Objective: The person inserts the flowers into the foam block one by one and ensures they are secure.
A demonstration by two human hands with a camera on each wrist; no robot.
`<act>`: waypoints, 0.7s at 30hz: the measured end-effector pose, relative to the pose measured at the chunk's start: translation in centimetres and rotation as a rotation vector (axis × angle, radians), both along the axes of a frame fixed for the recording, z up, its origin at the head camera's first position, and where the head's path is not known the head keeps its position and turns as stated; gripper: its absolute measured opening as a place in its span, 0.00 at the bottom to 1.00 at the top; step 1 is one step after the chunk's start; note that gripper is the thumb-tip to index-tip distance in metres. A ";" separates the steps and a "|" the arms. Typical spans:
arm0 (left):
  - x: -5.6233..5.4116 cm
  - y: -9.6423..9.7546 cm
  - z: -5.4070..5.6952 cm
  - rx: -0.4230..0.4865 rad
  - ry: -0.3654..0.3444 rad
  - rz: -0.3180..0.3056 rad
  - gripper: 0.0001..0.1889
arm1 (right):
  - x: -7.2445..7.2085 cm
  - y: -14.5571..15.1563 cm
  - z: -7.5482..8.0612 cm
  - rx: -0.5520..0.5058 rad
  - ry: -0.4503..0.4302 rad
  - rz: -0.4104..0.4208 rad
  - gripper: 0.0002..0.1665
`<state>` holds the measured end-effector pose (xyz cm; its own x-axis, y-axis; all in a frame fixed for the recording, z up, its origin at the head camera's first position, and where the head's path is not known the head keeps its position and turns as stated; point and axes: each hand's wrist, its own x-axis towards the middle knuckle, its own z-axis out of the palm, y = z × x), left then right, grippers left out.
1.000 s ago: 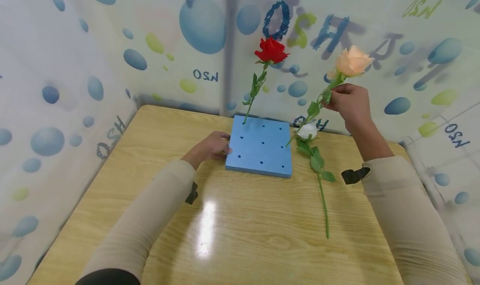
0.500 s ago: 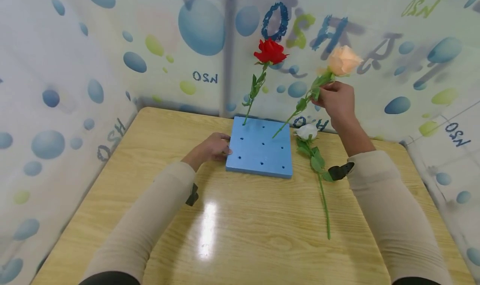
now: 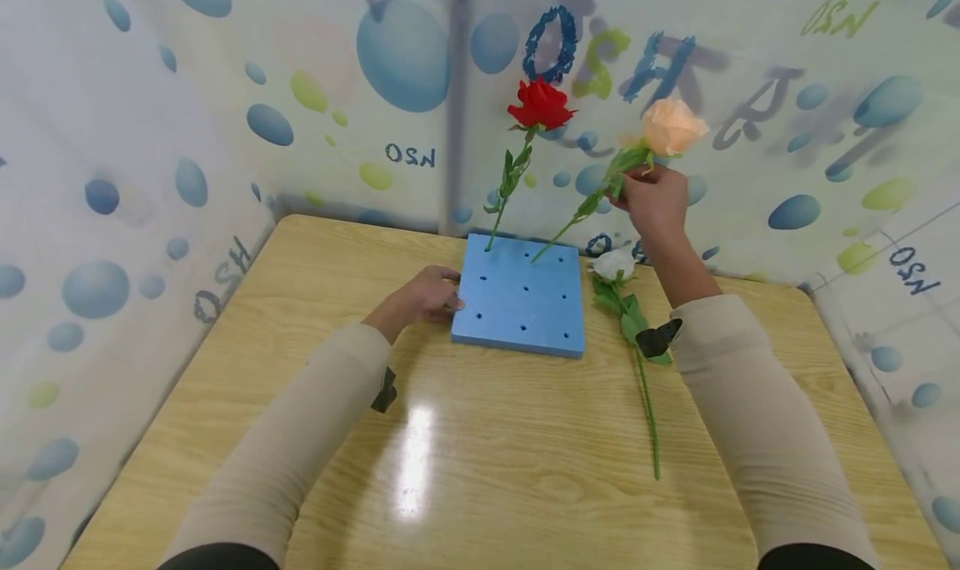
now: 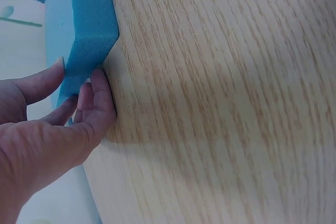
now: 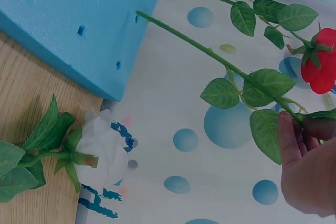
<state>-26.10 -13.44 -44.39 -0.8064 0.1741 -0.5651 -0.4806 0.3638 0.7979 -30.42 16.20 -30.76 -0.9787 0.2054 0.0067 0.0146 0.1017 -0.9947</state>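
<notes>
Between the thumb and fingers of my right hand [image 3: 660,203] is the green stem of a peach rose [image 3: 672,128]. The stem slants down to the left, its lower tip just over or at a back-row hole of the blue foam board [image 3: 517,299]; whether it has entered cannot be told. With my left hand [image 3: 431,292] I hold the board's left edge, the thumb [image 4: 50,80] on its top face and the fingers against its side. A red rose [image 3: 542,105] stands tilted in the back-left hole. A white rose [image 3: 613,264] lies on the table, right of the board.
The wooden table [image 3: 480,462] carries the board near its back edge. Close behind rises a patterned wall [image 3: 330,95] with blue and green spots and lettering. The white rose's stem [image 3: 649,420] points toward the table's front, below my right forearm.
My right hand has carried the peach rose leftward, bringing its stem tip from beside the board's right edge to the back-row middle hole. My left hand and the board have stayed put.
</notes>
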 end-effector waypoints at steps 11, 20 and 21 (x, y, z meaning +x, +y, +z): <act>0.0 0.0 0.3 0.000 -0.005 0.001 0.33 | -0.7 -0.8 -0.3 0.078 0.037 -0.032 0.07; 0.1 0.0 0.2 -0.003 -0.005 0.000 0.34 | -1.2 -1.7 -0.6 0.211 0.008 -0.015 0.09; 0.1 0.1 0.2 -0.006 -0.004 -0.002 0.34 | -1.2 -1.8 -0.6 0.216 0.008 -0.015 0.09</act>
